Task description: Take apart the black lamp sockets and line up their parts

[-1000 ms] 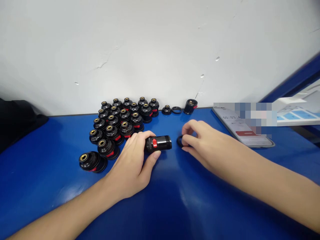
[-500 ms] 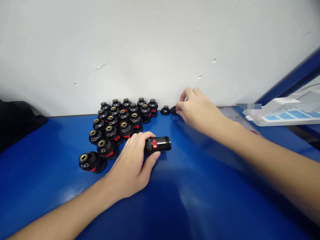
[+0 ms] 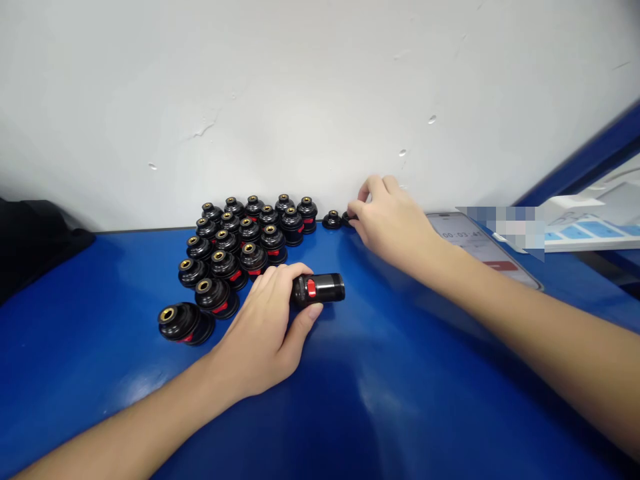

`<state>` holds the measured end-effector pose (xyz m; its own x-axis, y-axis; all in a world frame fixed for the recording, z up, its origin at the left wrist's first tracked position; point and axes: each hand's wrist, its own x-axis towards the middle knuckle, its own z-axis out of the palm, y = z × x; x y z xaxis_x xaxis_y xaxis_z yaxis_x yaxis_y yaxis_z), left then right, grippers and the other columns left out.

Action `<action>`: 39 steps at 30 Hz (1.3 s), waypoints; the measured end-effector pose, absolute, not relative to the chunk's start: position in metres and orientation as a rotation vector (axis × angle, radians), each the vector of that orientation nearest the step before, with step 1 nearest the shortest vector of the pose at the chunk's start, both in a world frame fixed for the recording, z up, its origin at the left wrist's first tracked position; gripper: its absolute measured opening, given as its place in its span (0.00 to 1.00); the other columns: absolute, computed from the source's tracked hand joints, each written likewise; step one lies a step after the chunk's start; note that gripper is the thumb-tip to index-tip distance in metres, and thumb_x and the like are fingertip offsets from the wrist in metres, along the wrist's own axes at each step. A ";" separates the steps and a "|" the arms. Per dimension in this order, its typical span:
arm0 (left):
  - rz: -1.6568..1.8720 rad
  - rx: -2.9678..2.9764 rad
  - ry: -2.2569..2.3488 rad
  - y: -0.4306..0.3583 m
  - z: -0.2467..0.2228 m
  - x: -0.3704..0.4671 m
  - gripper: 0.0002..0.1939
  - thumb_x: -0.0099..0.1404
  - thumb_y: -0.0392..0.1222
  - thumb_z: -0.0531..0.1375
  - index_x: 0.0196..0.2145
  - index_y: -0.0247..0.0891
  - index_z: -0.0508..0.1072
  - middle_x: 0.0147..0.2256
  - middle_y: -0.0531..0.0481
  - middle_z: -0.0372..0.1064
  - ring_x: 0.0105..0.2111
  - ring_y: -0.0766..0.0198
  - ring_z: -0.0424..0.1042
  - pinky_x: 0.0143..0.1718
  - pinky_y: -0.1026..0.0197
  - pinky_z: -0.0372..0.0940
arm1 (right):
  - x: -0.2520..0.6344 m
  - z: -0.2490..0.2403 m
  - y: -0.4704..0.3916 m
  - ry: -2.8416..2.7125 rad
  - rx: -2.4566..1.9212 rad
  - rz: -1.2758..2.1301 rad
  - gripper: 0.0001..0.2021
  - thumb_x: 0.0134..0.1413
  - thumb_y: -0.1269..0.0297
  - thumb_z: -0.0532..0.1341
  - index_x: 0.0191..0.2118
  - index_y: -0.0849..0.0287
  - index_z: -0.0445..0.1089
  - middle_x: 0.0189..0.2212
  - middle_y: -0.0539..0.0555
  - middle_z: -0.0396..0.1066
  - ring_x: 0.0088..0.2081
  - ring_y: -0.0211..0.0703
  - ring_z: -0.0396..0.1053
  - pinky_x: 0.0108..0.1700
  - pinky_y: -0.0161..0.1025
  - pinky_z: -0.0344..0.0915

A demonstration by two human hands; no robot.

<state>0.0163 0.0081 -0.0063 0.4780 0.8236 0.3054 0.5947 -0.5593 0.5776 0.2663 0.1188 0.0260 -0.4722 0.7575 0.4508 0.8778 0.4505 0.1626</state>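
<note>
My left hand (image 3: 273, 327) is wrapped round a black cylinder with a red tab (image 3: 327, 287), which lies on its side just above the blue table (image 3: 400, 400). Farther back, near the wall, my right hand (image 3: 393, 217) pinches a small black cap (image 3: 349, 217) at its edge; the fingers hide part of it. Beside that cap, to the left, sits another black cap (image 3: 332, 219). Several black assembled pieces (image 3: 227, 268) with brass-coloured rings and red tabs stand in rows to the left of my left hand.
Under my right forearm lies a phone (image 3: 480, 247) showing a timer. A white power strip (image 3: 590, 233) is at the far right. Dark cloth (image 3: 40, 243) sits at the left edge, and a white wall (image 3: 300, 100) rises behind the table.
My right hand has shifted slightly left at the black cap, and more of the phone shows. My left hand keeps its hold on the cylinder.
</note>
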 end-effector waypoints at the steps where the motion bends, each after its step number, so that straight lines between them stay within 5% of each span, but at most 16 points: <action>1: 0.797 2.335 1.187 0.008 -0.006 0.016 0.14 0.80 0.43 0.55 0.60 0.45 0.61 0.54 0.44 0.71 0.52 0.51 0.71 0.54 0.44 0.67 | 0.264 0.029 0.114 -2.369 -1.390 -0.483 0.13 0.70 0.72 0.57 0.41 0.68 0.81 0.47 0.75 0.74 0.49 0.67 0.70 0.48 0.58 0.69; 4: 0.801 2.336 1.186 0.008 -0.006 0.017 0.15 0.80 0.43 0.55 0.61 0.45 0.60 0.54 0.44 0.71 0.52 0.51 0.71 0.54 0.44 0.68 | 0.255 0.038 0.092 -2.273 -1.370 -0.159 0.13 0.74 0.68 0.55 0.46 0.64 0.77 0.46 0.69 0.76 0.45 0.58 0.74 0.48 0.52 0.69; 7: 0.795 2.335 1.192 0.009 -0.007 0.018 0.15 0.80 0.43 0.55 0.61 0.46 0.60 0.54 0.44 0.71 0.52 0.51 0.71 0.54 0.43 0.68 | 0.248 0.041 0.064 -2.142 -1.439 0.445 0.19 0.80 0.56 0.50 0.40 0.56 0.73 0.30 0.53 0.76 0.30 0.47 0.74 0.36 0.44 0.66; 10: 0.828 2.319 1.184 0.010 -0.011 0.017 0.18 0.79 0.44 0.58 0.62 0.46 0.58 0.55 0.44 0.71 0.52 0.51 0.72 0.54 0.43 0.69 | 0.244 0.036 0.036 -2.059 -1.424 0.863 0.27 0.78 0.43 0.48 0.33 0.54 0.69 0.23 0.49 0.74 0.26 0.43 0.72 0.31 0.40 0.63; 15: 0.847 2.306 1.169 0.011 -0.019 0.016 0.18 0.78 0.48 0.61 0.60 0.46 0.60 0.53 0.43 0.72 0.51 0.50 0.74 0.52 0.43 0.71 | 0.244 0.021 0.015 -1.931 -1.354 1.168 0.21 0.75 0.44 0.54 0.37 0.54 0.71 0.23 0.46 0.72 0.23 0.38 0.65 0.24 0.36 0.58; 23: 0.806 2.290 1.147 0.011 -0.013 0.015 0.12 0.79 0.50 0.60 0.54 0.45 0.65 0.48 0.44 0.74 0.46 0.51 0.74 0.47 0.46 0.70 | 0.253 0.003 0.016 -1.929 -1.158 1.148 0.18 0.74 0.46 0.59 0.45 0.55 0.77 0.24 0.46 0.71 0.25 0.38 0.68 0.27 0.35 0.64; 33: 0.726 2.223 1.191 0.011 -0.005 0.015 0.11 0.82 0.53 0.53 0.49 0.44 0.67 0.42 0.48 0.73 0.40 0.54 0.70 0.41 0.50 0.66 | 0.255 -0.012 0.014 -1.946 -0.858 0.891 0.13 0.68 0.65 0.68 0.55 0.50 0.72 0.50 0.54 0.73 0.51 0.44 0.77 0.52 0.43 0.79; 37: 0.766 2.281 1.139 0.008 -0.009 0.015 0.11 0.81 0.48 0.57 0.56 0.45 0.65 0.50 0.45 0.73 0.47 0.51 0.72 0.47 0.47 0.68 | 0.251 -0.010 0.012 -1.858 -0.988 1.020 0.29 0.60 0.61 0.74 0.61 0.49 0.63 0.50 0.54 0.76 0.44 0.45 0.79 0.41 0.41 0.80; 39: 0.782 2.312 1.112 0.007 -0.010 0.015 0.13 0.80 0.47 0.57 0.59 0.45 0.63 0.52 0.43 0.72 0.49 0.51 0.72 0.49 0.46 0.69 | 0.250 -0.009 0.013 -1.829 -1.057 1.059 0.21 0.65 0.56 0.70 0.58 0.51 0.66 0.45 0.54 0.79 0.37 0.43 0.78 0.36 0.40 0.78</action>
